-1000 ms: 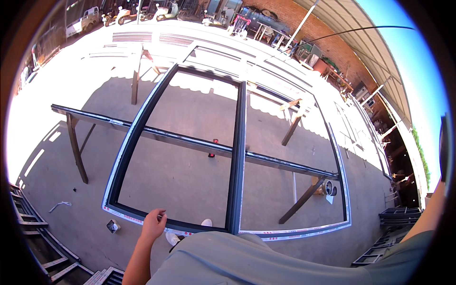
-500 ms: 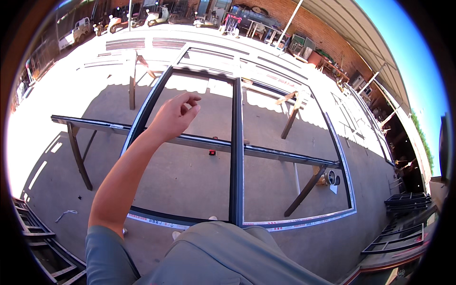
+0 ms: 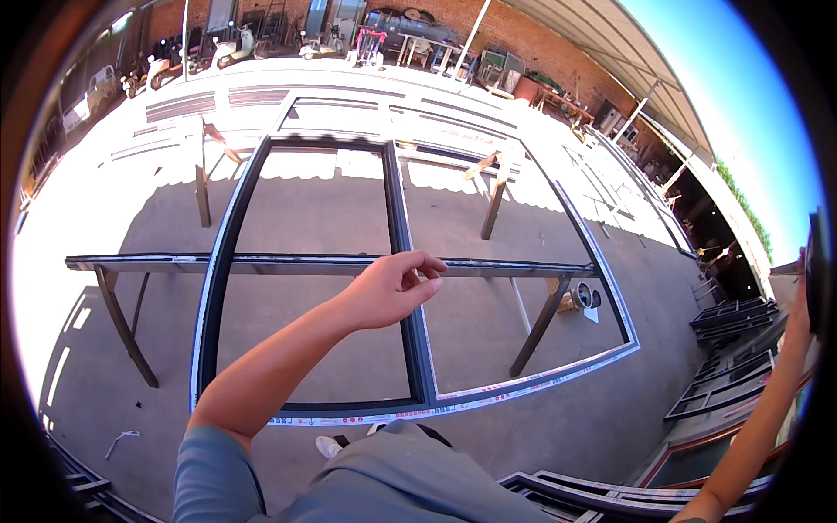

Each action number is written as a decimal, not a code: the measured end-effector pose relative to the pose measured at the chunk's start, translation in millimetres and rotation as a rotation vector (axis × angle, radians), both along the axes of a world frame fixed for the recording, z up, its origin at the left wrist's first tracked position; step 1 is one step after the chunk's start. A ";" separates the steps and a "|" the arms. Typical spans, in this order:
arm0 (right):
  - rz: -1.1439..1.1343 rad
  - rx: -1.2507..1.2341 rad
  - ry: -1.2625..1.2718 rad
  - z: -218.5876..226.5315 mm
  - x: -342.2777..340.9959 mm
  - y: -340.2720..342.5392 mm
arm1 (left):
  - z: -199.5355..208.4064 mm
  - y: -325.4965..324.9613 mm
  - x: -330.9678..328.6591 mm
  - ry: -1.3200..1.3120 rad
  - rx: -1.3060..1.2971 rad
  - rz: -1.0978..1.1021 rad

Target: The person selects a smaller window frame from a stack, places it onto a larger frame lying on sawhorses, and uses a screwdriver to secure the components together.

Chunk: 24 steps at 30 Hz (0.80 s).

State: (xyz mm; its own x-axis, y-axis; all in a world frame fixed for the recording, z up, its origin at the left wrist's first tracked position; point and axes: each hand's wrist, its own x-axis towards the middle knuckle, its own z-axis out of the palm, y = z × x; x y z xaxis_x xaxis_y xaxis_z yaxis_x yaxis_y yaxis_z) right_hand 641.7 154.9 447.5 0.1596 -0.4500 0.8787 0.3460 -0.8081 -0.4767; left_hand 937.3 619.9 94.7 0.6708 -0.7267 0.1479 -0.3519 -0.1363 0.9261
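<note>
A large dark metal window frame (image 3: 222,261), its outer edges covered in pale printed film, lies flat in front of me. It rests across a long dark support beam (image 3: 305,264) on legs. My left hand (image 3: 397,289) is over the frame's middle bar (image 3: 420,362), close to where the beam crosses under it. Its fingers are loosely bent, the thumb apart, and nothing shows between them. I cannot tell whether it touches the bar. My right hand (image 3: 800,292) is raised at the far right rim beside a dark object (image 3: 818,270); its fingers are mostly hidden.
Beneath the frame's right side sits a round metal bucket (image 3: 575,298). More dark frames (image 3: 732,315) are stacked at the right, with others (image 3: 558,486) near the lower edge. A second wooden-topped support (image 3: 494,196) stands farther off. Scooters (image 3: 234,48) line the back.
My left hand has moved right, from over the left opening to the middle bar. My right arm has come into view, raised at the right. The whole view has shifted.
</note>
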 end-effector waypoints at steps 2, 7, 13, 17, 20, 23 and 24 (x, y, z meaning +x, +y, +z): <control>0.369 0.312 0.672 -125.4 44.0 48.9 | -20.0 -2.5 -26.1 0.047 0.101 -0.086; 1.143 -0.012 1.387 -281.3 94.7 206.6 | -36.2 16.5 -94.6 0.035 0.000 -0.100; 1.741 -0.042 0.895 -292.2 83.4 232.8 | -63.7 13.4 -174.3 0.243 -0.038 -0.166; 1.553 0.177 0.864 -347.8 83.9 168.9 | -62.5 -10.6 -224.7 0.508 -0.146 0.187; 1.524 0.416 0.909 -417.3 61.6 162.9 | -67.2 -32.2 -254.4 0.666 -0.539 0.124; 1.826 0.698 0.988 -491.5 11.3 174.4 | -76.7 -66.0 -273.6 0.825 -0.756 0.067; 1.940 0.866 1.057 -511.6 -6.0 172.4 | -79.9 -76.5 -276.6 0.877 -0.755 0.090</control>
